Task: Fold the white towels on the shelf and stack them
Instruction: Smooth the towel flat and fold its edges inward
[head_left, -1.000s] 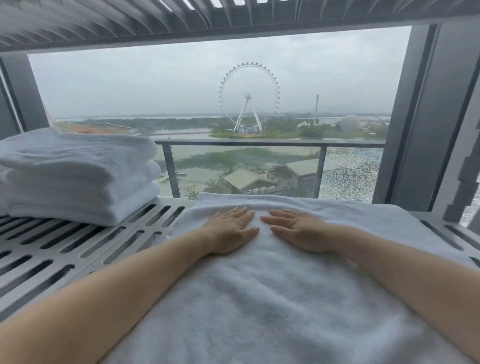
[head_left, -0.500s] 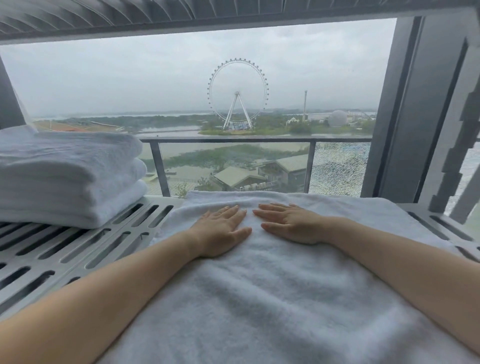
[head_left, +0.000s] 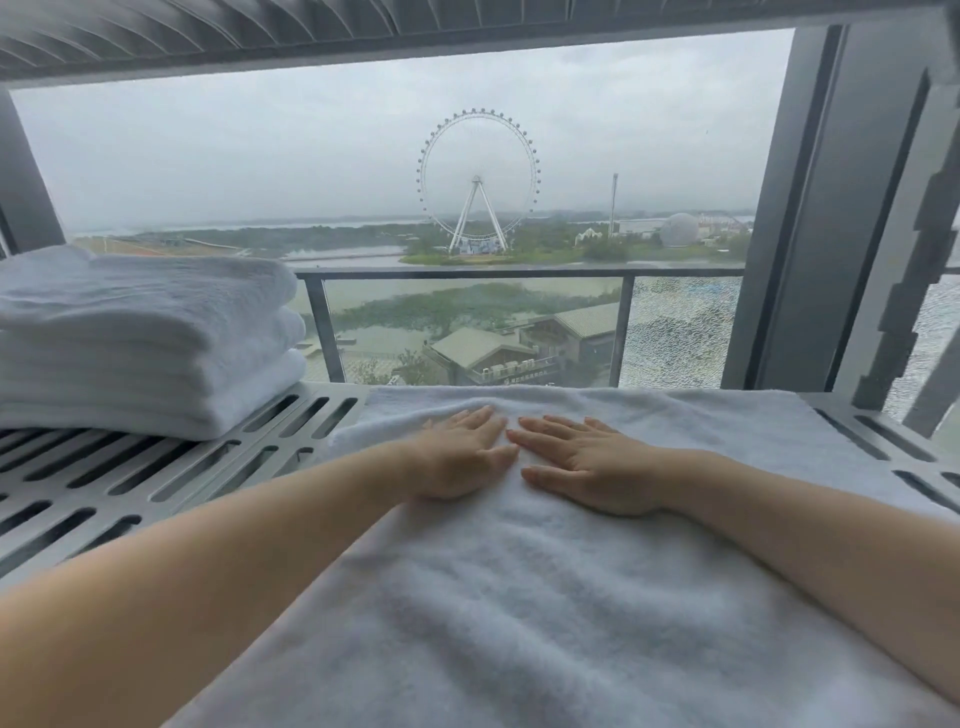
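A white towel (head_left: 519, 597) lies spread flat on the slotted grey shelf (head_left: 130, 493), reaching from the near edge to the back. My left hand (head_left: 462, 452) and my right hand (head_left: 587, 462) press flat on it side by side near its far end, fingers straight and pointing away from me, fingertips almost touching. A stack of folded white towels (head_left: 140, 338) sits on the shelf at the left, apart from both hands.
Behind the shelf is a large window with a balcony railing (head_left: 467, 273). A dark upright post (head_left: 810, 208) stands at the right. Another slatted shelf (head_left: 363, 26) hangs low overhead. Bare slotted shelf shows between the stack and the flat towel.
Both hands stay flat on the towel and have drawn a little closer together. The view has shifted slightly; the towel and stack have not moved.
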